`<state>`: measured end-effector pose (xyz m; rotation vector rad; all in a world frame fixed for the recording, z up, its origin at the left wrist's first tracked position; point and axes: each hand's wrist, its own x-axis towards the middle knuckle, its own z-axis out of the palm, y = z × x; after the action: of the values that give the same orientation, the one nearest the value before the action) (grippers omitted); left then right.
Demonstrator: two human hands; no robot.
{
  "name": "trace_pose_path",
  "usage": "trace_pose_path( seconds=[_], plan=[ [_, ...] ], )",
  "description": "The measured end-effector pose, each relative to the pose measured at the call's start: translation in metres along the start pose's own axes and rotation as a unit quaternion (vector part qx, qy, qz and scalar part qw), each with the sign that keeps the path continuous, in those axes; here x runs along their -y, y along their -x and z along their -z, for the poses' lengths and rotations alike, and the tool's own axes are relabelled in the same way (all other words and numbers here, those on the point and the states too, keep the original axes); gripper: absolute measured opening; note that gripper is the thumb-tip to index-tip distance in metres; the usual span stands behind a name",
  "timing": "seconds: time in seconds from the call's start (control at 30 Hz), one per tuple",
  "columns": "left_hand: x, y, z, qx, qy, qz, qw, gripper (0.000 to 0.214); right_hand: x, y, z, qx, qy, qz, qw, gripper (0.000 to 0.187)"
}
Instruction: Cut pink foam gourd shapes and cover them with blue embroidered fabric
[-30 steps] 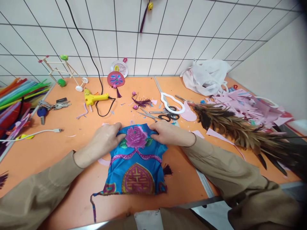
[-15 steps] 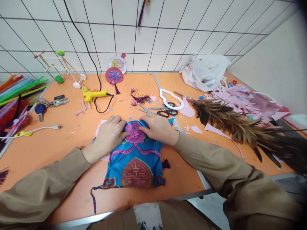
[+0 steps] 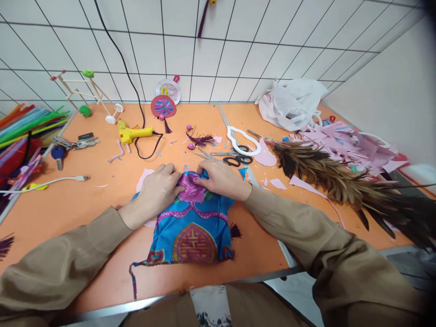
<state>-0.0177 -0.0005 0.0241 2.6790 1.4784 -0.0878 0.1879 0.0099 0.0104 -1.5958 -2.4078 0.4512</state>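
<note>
A blue patterned satin cloth (image 3: pixel 194 218) lies in front of me, with a pink flower at its upper part and a maroon-and-gold emblem lower down. My left hand (image 3: pixel 160 188) pinches its upper left edge, thumb on the flower. On the other side of the flower, my right hand (image 3: pixel 223 179) grips the upper right edge, thumb and fingers closed on the fabric. What lies beneath the cloth is mostly hidden. A dark purple tassel (image 3: pixel 235 231) sticks out at its right side, and a pink paper piece (image 3: pixel 144 178) shows behind my left hand.
Beyond my hands lie black-handled scissors (image 3: pixel 238 160), a white loop-shaped frame (image 3: pixel 243 141) and a purple tassel with beads (image 3: pixel 200 139). A yellow glue gun (image 3: pixel 136 133) and keys (image 3: pixel 76 144) are to the left. Brown feathers (image 3: pixel 327 175), pink paper scraps (image 3: pixel 350 147) and a white plastic bag (image 3: pixel 291 103) occupy the right.
The cloth's top edge is drawn inward between my hands, and my right hand has shifted slightly left. A blue scrap right of it is now more exposed.
</note>
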Motion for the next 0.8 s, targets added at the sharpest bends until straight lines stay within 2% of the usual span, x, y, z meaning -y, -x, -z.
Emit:
trace_pose_path(
  seconds=[0.13, 0.47, 0.63, 0.8],
  plan=[
    [0.0001, 0.0000, -0.0011, -0.008, 0.007, -0.002, 1.000, 0.028, 0.0000, 0.0015, -0.0014, -0.013, -0.009, 0.012, 1.000, 0.021],
    [0.0008, -0.0019, -0.0017, -0.004, 0.037, 0.004, 0.999, 0.026, 0.0011, 0.0012, -0.0024, 0.005, -0.019, 0.016, 1.000, 0.016],
    [0.0001, -0.0012, -0.0016, -0.009, 0.044, 0.010, 0.999, 0.024, 0.0022, 0.0015, -0.0014, -0.014, -0.049, 0.027, 0.998, 0.024],
    [-0.0017, -0.0007, 0.0019, 0.002, 0.046, 0.023, 0.999, 0.021, 0.0042, -0.0002, 0.0034, 0.004, -0.069, 0.005, 0.998, 0.016]
  ],
)
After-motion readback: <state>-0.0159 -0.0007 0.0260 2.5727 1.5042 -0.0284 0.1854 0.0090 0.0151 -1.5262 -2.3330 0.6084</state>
